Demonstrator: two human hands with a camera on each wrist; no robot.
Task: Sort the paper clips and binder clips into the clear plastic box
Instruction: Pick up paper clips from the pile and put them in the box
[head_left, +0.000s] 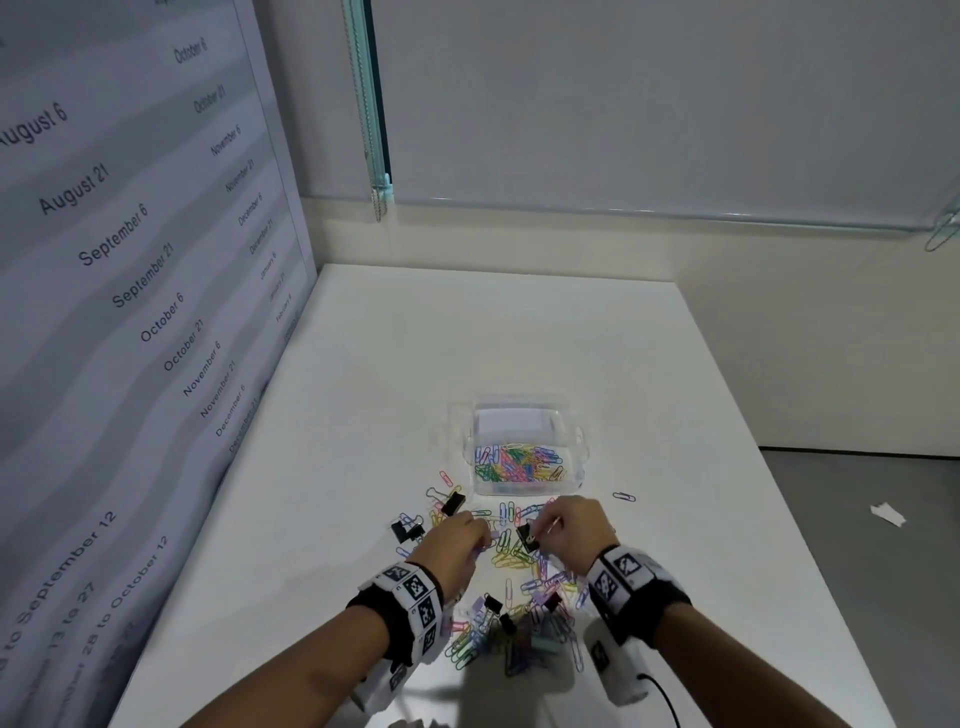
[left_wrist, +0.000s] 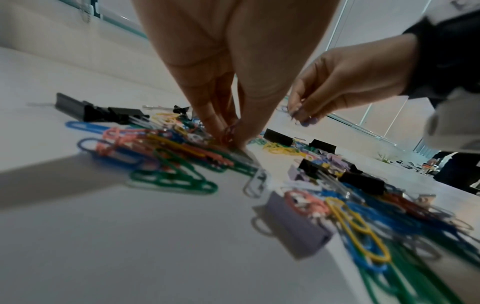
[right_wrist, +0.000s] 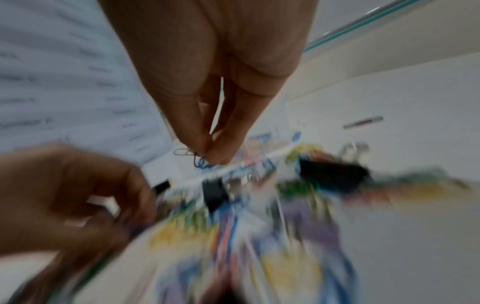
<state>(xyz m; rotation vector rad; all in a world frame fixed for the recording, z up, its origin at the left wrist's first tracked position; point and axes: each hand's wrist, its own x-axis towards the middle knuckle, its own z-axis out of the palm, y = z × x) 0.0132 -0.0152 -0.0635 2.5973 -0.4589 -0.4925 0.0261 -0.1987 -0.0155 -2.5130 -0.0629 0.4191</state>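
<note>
My left hand (left_wrist: 228, 98) pinches a red clip (left_wrist: 230, 133) in the pile (head_left: 519, 571), my right hand (right_wrist: 207, 102) pinches a blue clip (right_wrist: 200, 161) above it, box (head_left: 524, 486) just beyond; risk: interlocked clips trail along and drop short of it.

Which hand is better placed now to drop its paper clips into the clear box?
Probably the right hand. Its grip already pinches paper clips lifted off the table, and it is nearer the clear plastic box. The left hand is down in the pile, pinching a red paper clip.
</note>
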